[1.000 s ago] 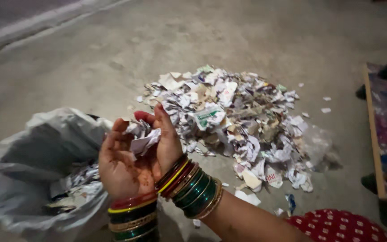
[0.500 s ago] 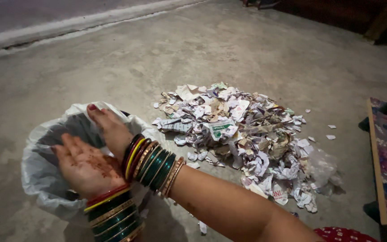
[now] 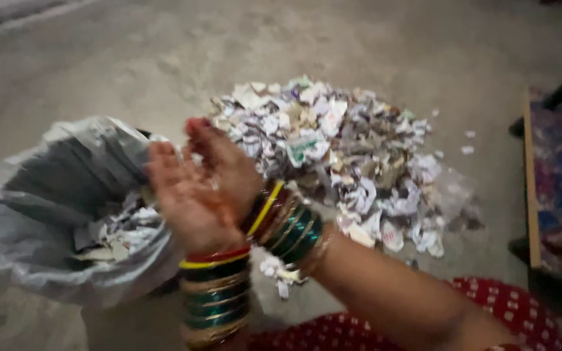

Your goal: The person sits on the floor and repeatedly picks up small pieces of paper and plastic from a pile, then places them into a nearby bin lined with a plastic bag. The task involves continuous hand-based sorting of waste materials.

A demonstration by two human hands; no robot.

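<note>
My left hand (image 3: 183,205) and my right hand (image 3: 227,168) are held side by side, palms open and facing up, with nothing visible in them. They hover at the right rim of a grey plastic bag (image 3: 40,260) that holds torn paper scraps (image 3: 121,234). Both wrists carry stacks of green, red and gold bangles (image 3: 216,296). Just beyond my right hand lies a big heap of shredded paper (image 3: 343,153) on the floor. The picture is blurred by motion.
The bare concrete floor (image 3: 131,58) stretches away behind the bag and the heap. A low wooden-edged platform with patterned cloth (image 3: 557,188) stands at the right. Loose scraps (image 3: 278,270) lie under my right forearm. Red dotted fabric (image 3: 515,312) shows at the bottom right.
A second ago my hands cupped paper scraps beside the bag. They then opened over the bag, and now they are empty and have drawn back to its right rim.
</note>
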